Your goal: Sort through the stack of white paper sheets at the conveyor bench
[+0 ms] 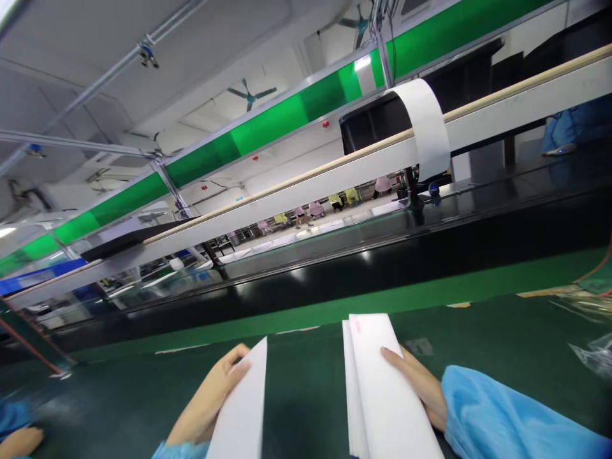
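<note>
My left hand (213,389) is closed around the edge of a flat white piece (242,408), with the thumb lying on its face. The piece stands tilted over the dark green work surface (303,382). On the other side, my right hand (415,376) grips a long white folded piece (382,389). That one shows two layers side by side and a small faint red print near its top end. A gap separates the two white pieces. Whether they are card or foam I cannot tell. Both of my arms wear light blue sleeves.
Beyond the green surface runs a black conveyor belt (335,271). Above it is a long shelf rail (296,183) with a curled white sheet (425,124) hanging over it. Clear plastic (595,354) lies at the right. Another person's hand (21,441) shows at lower left.
</note>
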{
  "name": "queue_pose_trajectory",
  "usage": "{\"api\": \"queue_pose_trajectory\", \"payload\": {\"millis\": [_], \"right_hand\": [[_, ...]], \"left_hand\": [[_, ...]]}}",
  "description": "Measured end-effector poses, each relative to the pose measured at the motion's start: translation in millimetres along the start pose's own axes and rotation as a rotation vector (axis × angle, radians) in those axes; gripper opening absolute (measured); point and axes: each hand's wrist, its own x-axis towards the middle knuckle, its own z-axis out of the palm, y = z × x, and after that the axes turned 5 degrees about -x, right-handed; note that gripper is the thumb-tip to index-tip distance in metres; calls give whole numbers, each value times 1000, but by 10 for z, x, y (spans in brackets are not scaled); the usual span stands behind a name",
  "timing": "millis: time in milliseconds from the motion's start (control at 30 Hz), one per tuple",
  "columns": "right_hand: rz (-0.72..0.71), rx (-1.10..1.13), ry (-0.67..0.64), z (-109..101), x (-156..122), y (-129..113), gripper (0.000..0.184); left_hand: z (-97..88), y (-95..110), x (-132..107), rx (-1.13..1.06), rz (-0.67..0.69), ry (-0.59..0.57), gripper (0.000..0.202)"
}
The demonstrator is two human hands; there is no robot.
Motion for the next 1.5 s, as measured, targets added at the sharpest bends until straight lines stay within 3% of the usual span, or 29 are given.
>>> {"api": "queue_pose_trajectory", "payload": {"millis": [100,167,267,367,467,533,600,667,733,767,833,867,1033,1133,1300,1433,1500], "right_hand": [[17,-1,11,29,-12,-39,86],[67,91,-13,20,-4,-51,88],[192,269,-130,-20,31,-28,84],[78,170,-155,-40,48,32,86],[-14,11,-115,-24,19,85,93],[-1,-12,-46,-19,-2,94,89],[26,-31,11,-30,-3,76,85],[34,-40,33,-51,14,35,83],[29,-52,32,-69,37,-17,80],[21,-62,32,-74,45,-43,79],[19,-110,40,-78,50,-91,77],[26,-138,49,-78,47,-111,77],[32,-331,103,-85,10,-179,74],[33,-316,148,-54,-14,-218,79],[73,-89,213,40,-44,-252,93],[22,-89,214,-32,-16,-243,90],[-20,-115,263,-96,15,-255,90]], "left_hand": [[452,141,276,224,75,-277,45],[877,129,468,323,99,-209,25],[1436,26,682,529,200,-41,31],[1722,-96,781,519,276,51,28],[1751,-250,799,297,457,263,33],[1693,-389,758,123,389,398,43],[1627,-538,652,-239,156,311,56],[1592,-653,483,-645,-61,105,86],[1601,-706,294,-892,-89,-134,104],[1620,-712,211,-931,-69,-236,105],[1674,-715,97,-971,14,-402,82],[1704,-723,69,-1010,33,-429,70],[1826,-860,74,-1110,14,-150,37],[1823,-912,79,-1102,27,-71,40],[1699,-948,88,-1066,87,-11,83],[1612,-969,100,-948,58,-117,75],[1604,-962,107,-911,52,-60,80]]}}
